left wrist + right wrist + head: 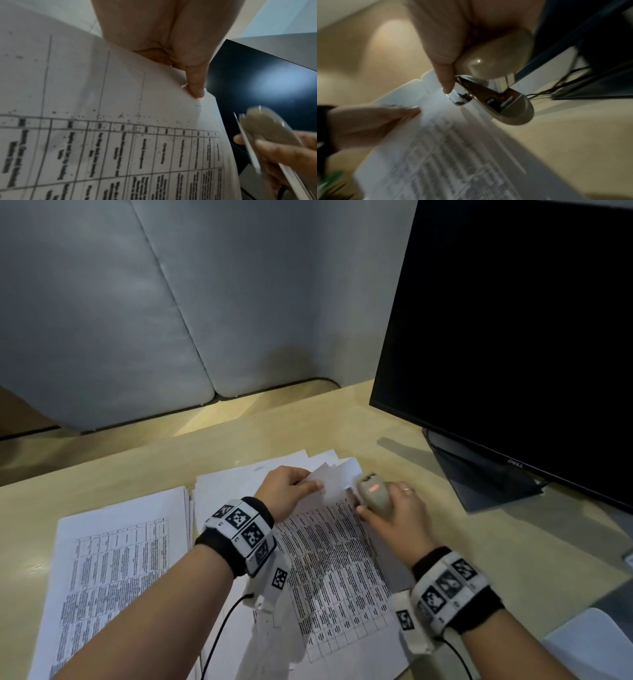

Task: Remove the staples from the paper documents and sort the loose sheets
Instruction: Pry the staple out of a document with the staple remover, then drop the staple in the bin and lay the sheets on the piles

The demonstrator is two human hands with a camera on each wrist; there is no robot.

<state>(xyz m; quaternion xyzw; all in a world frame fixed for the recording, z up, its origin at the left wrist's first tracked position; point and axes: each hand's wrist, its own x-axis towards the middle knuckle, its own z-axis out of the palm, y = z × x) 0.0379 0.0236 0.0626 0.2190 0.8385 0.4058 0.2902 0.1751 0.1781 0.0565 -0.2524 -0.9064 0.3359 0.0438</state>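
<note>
A stapled document of printed tables [329,553] lies on the wooden desk [137,470] in front of me. My left hand [291,487] pinches its folded-back top sheets near the far corner, thumb [195,86] on the paper [120,121]. My right hand [394,511] grips a beige staple remover [373,494] just right of that corner. In the right wrist view the beige staple remover [494,86] shows metal jaws standing apart above the paper's corner [426,97], with my left hand [373,120] beside it. The staple itself is not visible.
A second pile of printed sheets [116,577] lies at the left on the desk. A black Dell monitor [513,337] on its stand [489,474] rises close at the right. Grey padded partitions [137,302] close the back. Cables [556,89] run under the monitor.
</note>
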